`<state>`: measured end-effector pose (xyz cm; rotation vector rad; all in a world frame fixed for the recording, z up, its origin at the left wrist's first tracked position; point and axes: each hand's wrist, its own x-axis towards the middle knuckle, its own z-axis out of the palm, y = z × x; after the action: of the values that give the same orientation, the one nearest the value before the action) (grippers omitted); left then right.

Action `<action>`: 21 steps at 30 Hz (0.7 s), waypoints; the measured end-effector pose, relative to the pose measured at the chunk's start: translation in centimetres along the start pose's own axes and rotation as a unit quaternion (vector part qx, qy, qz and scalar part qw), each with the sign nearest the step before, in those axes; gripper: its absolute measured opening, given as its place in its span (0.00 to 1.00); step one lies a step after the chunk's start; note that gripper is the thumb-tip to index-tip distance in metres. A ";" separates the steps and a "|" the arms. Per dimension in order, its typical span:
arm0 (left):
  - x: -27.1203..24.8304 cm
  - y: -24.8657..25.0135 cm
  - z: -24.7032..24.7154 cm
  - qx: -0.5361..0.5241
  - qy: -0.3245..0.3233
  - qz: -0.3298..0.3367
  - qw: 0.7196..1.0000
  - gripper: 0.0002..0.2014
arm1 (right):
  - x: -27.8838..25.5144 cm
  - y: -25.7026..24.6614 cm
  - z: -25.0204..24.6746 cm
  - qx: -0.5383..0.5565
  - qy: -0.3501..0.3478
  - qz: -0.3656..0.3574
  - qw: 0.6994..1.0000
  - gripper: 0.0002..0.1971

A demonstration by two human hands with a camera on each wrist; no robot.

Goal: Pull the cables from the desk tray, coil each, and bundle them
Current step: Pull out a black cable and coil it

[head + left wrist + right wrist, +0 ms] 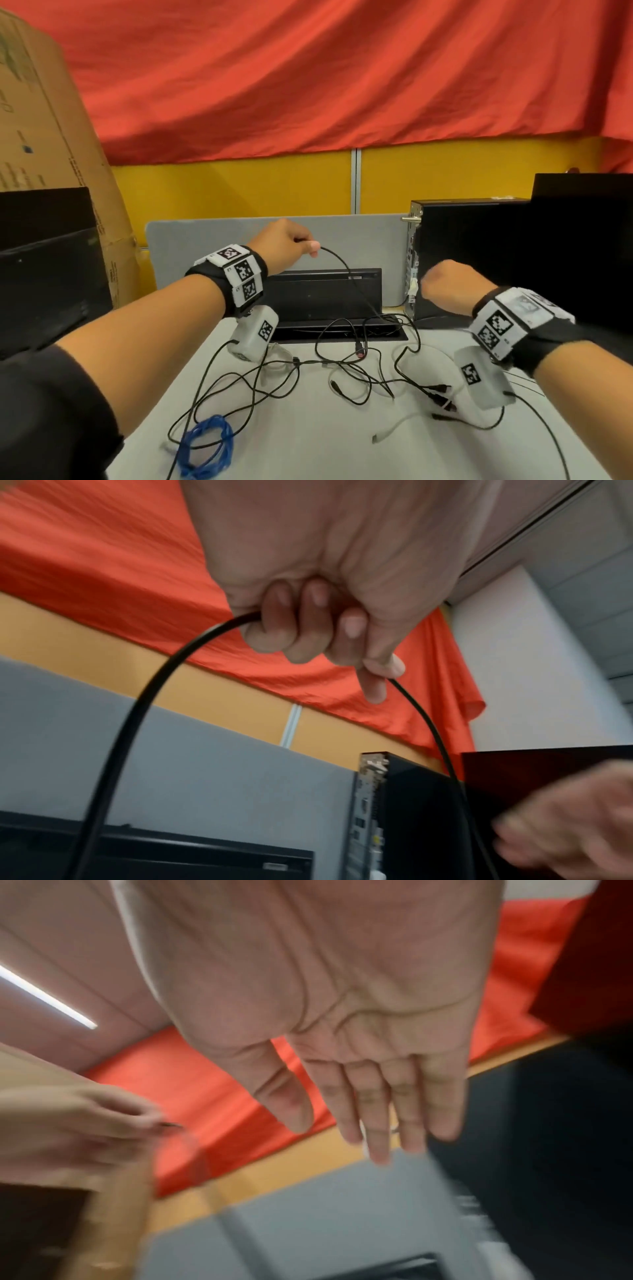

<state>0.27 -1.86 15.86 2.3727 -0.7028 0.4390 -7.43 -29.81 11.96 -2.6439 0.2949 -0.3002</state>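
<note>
Left hand [286, 245] pinches black cable [342, 265], right hand [342, 1053] spread empty; slack below grip may snag tangled cables [342, 368].

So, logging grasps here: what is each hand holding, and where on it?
Left hand grips the black cable partway along its length, not at a plug. Right hand holds nothing.

cables [342, 370] before desk tray [325, 301], computer [472, 260] right
</note>
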 end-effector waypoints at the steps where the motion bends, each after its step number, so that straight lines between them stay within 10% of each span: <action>1: 0.1 1.1 0.6 -0.012 -0.013 0.019 1.000 0.12 | -0.5 -1.4 -0.1 0.022 0.000 -0.056 0.998 0.13; 4: 0.2 3.9 2.4 -0.034 -0.042 0.067 0.996 0.11 | -1.7 -5.8 -0.3 0.200 -0.044 -0.162 0.965 0.25; 11: 0.3 3.5 1.3 -0.073 -0.068 0.019 0.995 0.14 | -0.5 -4.7 -1.3 0.231 0.059 -0.162 0.957 0.08; 21: -0.1 -2.1 -0.5 -0.024 0.004 -0.036 0.999 0.15 | 2.9 2.4 -2.4 0.265 0.214 0.064 0.938 0.09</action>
<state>1.35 -0.12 15.16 2.3409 -0.6160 0.3960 -5.66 -33.70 13.40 -1.9995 0.4493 -0.7952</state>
